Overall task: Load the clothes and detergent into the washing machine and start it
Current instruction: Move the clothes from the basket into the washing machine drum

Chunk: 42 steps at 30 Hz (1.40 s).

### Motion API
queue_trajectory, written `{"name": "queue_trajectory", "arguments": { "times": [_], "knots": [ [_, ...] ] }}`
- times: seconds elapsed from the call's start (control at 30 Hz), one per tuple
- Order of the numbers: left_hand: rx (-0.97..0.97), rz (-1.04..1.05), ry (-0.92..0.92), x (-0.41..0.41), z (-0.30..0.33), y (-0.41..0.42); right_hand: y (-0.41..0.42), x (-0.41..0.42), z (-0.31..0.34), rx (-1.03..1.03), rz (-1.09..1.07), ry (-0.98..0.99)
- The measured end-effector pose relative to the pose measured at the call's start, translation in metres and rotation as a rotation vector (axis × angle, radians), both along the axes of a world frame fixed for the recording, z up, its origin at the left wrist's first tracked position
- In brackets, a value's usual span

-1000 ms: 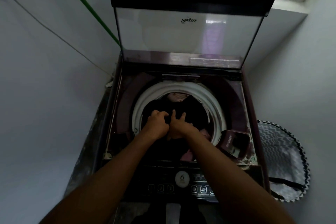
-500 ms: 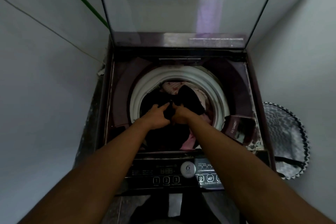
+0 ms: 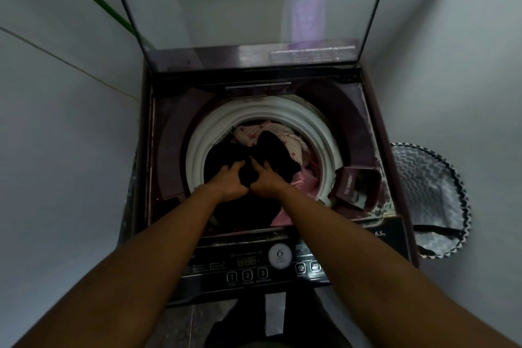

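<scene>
The floor (image 3: 197,319) appears only in a dark strip at the bottom centre of the frame, below the control panel. The washing machine (image 3: 367,133) occupies the centre of the frame, set between pale walls at left and right. A zigzag-patterned laundry basket (image 3: 423,195) sits at the right edge, just beside the machine's right side.

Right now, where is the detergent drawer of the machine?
In the head view, the detergent drawer stands pulled open at the right of the drum's white rim, just beyond the control panel.
</scene>
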<state>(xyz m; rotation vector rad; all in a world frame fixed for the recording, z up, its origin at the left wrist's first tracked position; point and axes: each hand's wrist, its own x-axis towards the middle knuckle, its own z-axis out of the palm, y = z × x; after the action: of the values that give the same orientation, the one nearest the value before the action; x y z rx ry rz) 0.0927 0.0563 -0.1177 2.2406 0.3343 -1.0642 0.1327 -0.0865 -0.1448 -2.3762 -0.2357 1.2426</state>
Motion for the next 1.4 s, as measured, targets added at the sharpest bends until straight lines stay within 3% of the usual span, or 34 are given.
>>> {"name": "queue_trajectory", "arguments": {
  "times": [0.1, 0.2, 0.37, 0.5, 0.63, 0.8, 1.1, 1.4],
  "knots": [
    [0.106, 0.036, -0.137, -0.008, 0.012, -0.020, -0.017, 0.011, 0.020, 0.067, 0.047, 0.012],
    [0.249, 0.023, -0.330, -0.016, 0.023, -0.050, -0.042, 0.018, 0.050, 0.146, -0.123, -0.208],
    [0.040, 0.119, -0.632, 0.003, 0.054, -0.105, -0.093, 0.023, 0.087, 0.091, -0.323, -0.642],
    [-0.098, 0.058, -0.937, 0.031, 0.091, -0.151, -0.146, 0.028, 0.114, 0.216, -0.502, -0.919],
    [-0.223, 0.008, -1.093, 0.051, 0.128, -0.206, -0.200, 0.031, 0.130, 0.294, -0.729, -1.028],
    [-0.326, -0.263, -1.078, 0.065, 0.140, -0.278, -0.281, 0.034, 0.112, 0.207, -1.006, -0.861],
    [-0.210, -0.731, -0.647, 0.116, 0.091, -0.380, -0.386, 0.037, 0.021, 0.044, -1.097, -0.465],
    [0.086, -0.938, -0.226, 0.163, -0.047, -0.452, -0.439, 0.058, -0.113, -0.045, -1.107, -0.030]
  ]
}}
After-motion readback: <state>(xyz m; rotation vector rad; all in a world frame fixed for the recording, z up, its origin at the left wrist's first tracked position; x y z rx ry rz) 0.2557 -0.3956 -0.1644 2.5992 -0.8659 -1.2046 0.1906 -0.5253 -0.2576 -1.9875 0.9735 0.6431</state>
